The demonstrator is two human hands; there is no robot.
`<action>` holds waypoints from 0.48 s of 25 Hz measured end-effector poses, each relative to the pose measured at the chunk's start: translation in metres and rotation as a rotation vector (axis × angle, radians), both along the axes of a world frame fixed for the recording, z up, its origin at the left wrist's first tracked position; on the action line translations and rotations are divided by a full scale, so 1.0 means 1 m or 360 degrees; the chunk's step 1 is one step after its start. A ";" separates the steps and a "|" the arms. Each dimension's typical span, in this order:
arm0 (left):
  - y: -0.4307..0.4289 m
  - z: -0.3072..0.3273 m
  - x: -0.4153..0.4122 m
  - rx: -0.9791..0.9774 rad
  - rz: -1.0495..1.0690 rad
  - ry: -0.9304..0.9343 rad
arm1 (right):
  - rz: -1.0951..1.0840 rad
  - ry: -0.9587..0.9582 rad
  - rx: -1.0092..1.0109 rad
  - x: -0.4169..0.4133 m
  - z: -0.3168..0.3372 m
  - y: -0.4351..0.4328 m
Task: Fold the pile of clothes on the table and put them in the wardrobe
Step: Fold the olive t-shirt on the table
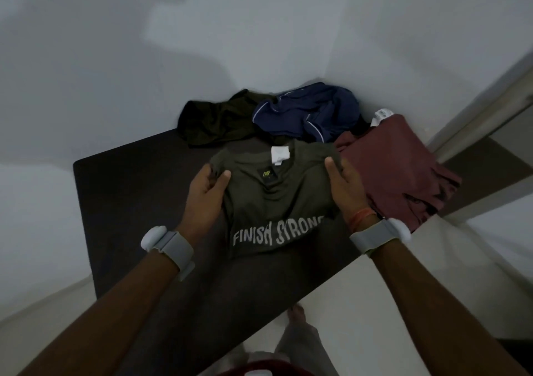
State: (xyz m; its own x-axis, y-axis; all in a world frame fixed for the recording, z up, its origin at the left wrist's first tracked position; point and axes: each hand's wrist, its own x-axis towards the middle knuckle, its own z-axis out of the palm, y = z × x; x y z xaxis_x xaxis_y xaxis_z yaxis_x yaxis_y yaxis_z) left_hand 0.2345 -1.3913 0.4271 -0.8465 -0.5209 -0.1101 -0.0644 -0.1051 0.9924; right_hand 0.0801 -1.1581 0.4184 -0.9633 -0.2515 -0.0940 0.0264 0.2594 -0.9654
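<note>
A folded olive-green T-shirt (277,199) with "FINISH STRONG" in white letters lies on the dark table (121,191). My left hand (209,186) grips the shirt's left shoulder edge, thumb on top and fingers curled under the cloth. My right hand (344,186) rests along the shirt's right edge with fingers straight. Behind lie a crumpled dark green garment (213,124) and a crumpled navy garment with white piping (308,113). A maroon garment (398,168) lies folded at the right.
The table stands in a corner between white walls (115,58). A door frame (484,110) runs diagonally at the right. The table's front edge runs diagonally, with pale floor (360,303) and my foot (297,315) below it.
</note>
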 end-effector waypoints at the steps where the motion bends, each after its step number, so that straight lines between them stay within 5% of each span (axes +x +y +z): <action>1: 0.015 0.008 -0.013 -0.0008 -0.0045 0.0024 | -0.0035 0.0044 -0.0009 -0.013 0.009 0.017; 8: 0.120 0.041 -0.089 0.0062 -0.0180 0.0085 | 0.0079 0.0347 0.0047 -0.098 0.059 0.137; 12: 0.187 0.040 -0.135 0.0419 -0.0263 -0.0069 | 0.0176 0.0343 0.0179 -0.158 0.093 0.217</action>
State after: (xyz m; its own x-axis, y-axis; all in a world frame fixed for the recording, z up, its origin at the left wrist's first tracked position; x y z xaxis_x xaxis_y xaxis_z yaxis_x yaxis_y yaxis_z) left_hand 0.0997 -1.2048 0.4668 -0.9089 -0.3254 -0.2608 -0.1438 -0.3424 0.9285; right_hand -0.0776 -0.9407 0.5114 -0.9313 -0.3561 0.0770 -0.2111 0.3550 -0.9107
